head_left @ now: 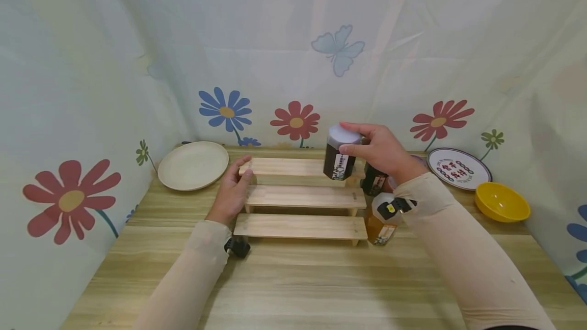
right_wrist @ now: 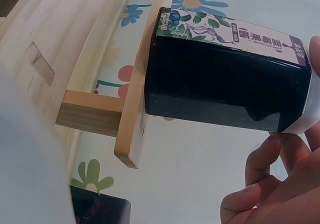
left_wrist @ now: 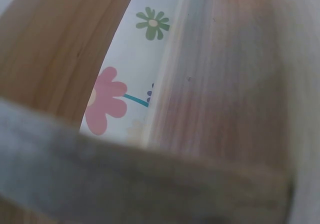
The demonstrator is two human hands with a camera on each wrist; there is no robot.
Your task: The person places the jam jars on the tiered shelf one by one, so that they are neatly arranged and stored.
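Note:
A three-step wooden rack (head_left: pixel 302 196) stands on the table. My left hand (head_left: pixel 231 192) grips the left end of its top step, thumb on the near side. In the left wrist view only blurred wooden boards (left_wrist: pixel 50 49) show, with the hand itself hardly visible. My right hand (head_left: pixel 382 149) holds a dark jam jar (head_left: pixel 339 159) by its white lid, upright over the right part of the top step. In the right wrist view the jar (right_wrist: pixel 220 86) has its base at the board's surface; whether it bears on the wood I cannot tell.
Right of the rack stand another dark jar (head_left: pixel 373 181) and an amber jar (head_left: pixel 381 220), partly behind my right wrist. A cream plate (head_left: pixel 192 166) lies at the back left. Back right are a patterned plate (head_left: pixel 458 168) and a yellow bowl (head_left: pixel 502 202). A flowered curtain (head_left: pixel 275 55) surrounds the table.

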